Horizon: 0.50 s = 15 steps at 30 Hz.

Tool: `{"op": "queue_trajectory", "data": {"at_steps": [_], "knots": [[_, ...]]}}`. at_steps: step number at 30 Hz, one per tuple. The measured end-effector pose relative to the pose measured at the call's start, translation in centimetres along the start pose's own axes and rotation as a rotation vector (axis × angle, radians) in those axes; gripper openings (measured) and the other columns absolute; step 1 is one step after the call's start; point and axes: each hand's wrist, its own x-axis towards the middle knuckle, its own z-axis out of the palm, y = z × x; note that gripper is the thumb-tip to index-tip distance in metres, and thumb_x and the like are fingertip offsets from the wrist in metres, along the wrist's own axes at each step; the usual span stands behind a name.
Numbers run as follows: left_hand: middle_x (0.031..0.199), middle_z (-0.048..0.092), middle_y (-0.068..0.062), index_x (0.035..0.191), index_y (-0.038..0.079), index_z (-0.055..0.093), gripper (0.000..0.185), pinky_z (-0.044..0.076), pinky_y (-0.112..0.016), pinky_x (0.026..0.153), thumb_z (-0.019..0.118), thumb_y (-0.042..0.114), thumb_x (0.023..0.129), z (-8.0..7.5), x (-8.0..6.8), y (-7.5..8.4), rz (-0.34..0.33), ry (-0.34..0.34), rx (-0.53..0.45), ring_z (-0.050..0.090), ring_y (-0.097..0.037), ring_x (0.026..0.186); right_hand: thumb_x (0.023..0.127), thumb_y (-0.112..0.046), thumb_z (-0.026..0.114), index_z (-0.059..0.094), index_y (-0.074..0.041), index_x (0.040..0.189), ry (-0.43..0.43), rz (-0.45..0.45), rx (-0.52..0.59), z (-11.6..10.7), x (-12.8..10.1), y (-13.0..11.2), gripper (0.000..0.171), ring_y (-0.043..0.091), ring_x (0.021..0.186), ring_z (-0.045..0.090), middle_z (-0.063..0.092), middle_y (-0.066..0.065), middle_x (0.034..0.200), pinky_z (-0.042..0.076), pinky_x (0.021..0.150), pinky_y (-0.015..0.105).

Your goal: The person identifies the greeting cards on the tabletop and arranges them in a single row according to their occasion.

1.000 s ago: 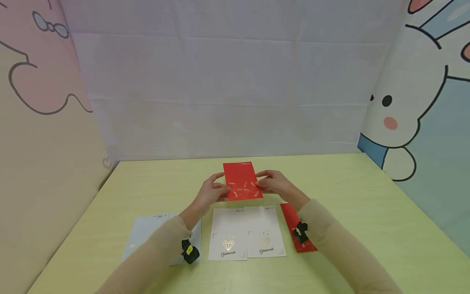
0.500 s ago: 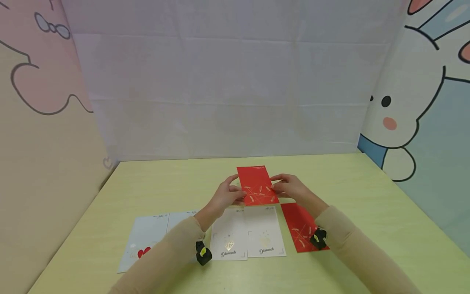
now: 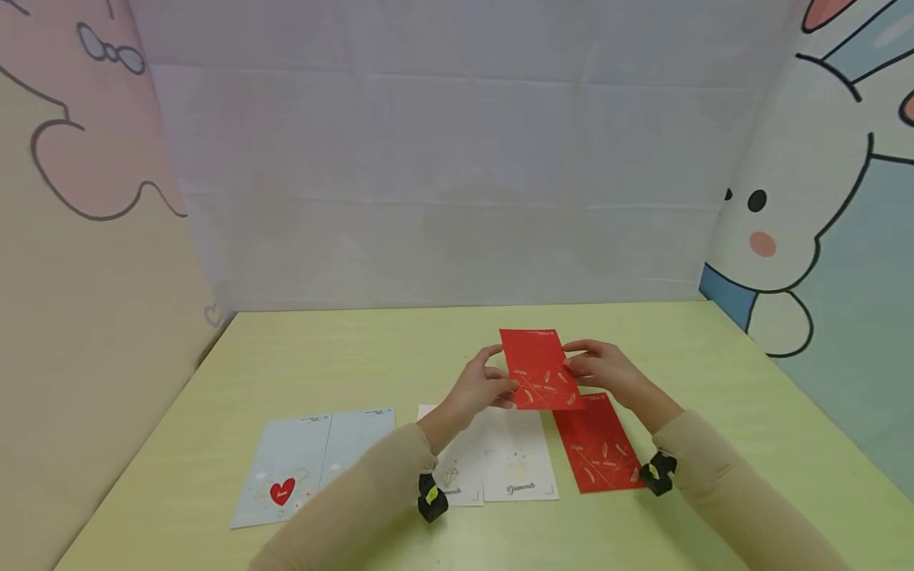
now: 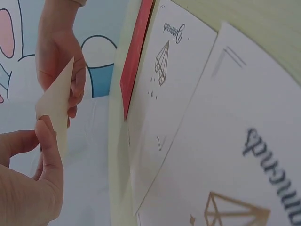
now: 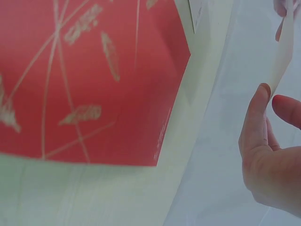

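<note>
Between the two hands, a red card with pale gold feather-like prints (image 3: 540,369) is held tilted above the table. The left hand (image 3: 481,382) pinches its left edge, and the right hand (image 3: 610,370) pinches the right edge. From the left wrist view, the pale underside (image 4: 59,103) of this card shows. A second red card (image 3: 600,448) of the same print lies on the table, partly under the right forearm. To its left lie two white cards marked "Diamonds" (image 3: 520,452), side by side; the left forearm hides part of one.
Two light blue cards (image 3: 289,444) lie side by side at the table's left, a red heart (image 3: 282,492) printed on one; the left sleeve covers part of the other. A white sheet (image 3: 457,174) hangs behind the table (image 3: 343,349).
Both hands have carried the red card to the right and slightly nearer, from behind the white cards to just behind the lying red card. The blue cards show more fully.
</note>
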Motion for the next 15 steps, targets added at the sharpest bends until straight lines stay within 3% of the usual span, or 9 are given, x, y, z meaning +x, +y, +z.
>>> {"op": "queue_trajectory", "data": {"at_steps": [6, 15], "knots": [[0.080, 0.061, -0.006, 0.135, 0.009, 0.030, 0.063, 0.050, -0.028, 0.057, 0.063, 0.005, 0.081, 2.0, 0.3, -0.2, 0.020, -0.022, -0.002, 0.059, -0.015, 0.057, 0.090, -0.013, 0.048, 0.036, 0.009, 0.126, 0.014, 0.006, -0.035, -1.8, -0.7, 0.6, 0.044, 0.024, 0.086, 0.058, 0.050, 0.022, 0.109, 0.047, 0.077, 0.038], [0.078, 0.060, -0.002, 0.132, 0.011, 0.035, 0.061, 0.050, -0.026, 0.058, 0.065, 0.007, 0.079, 4.9, 0.3, 0.0, 0.033, -0.015, 0.027, 0.061, -0.016, 0.062, 0.091, -0.017, 0.048, 0.034, 0.008, 0.127, 0.022, 0.046, -0.074, -4.0, -1.9, 1.4, 0.047, 0.029, 0.093, 0.056, 0.045, 0.027, 0.117, 0.044, 0.080, 0.042]]}}
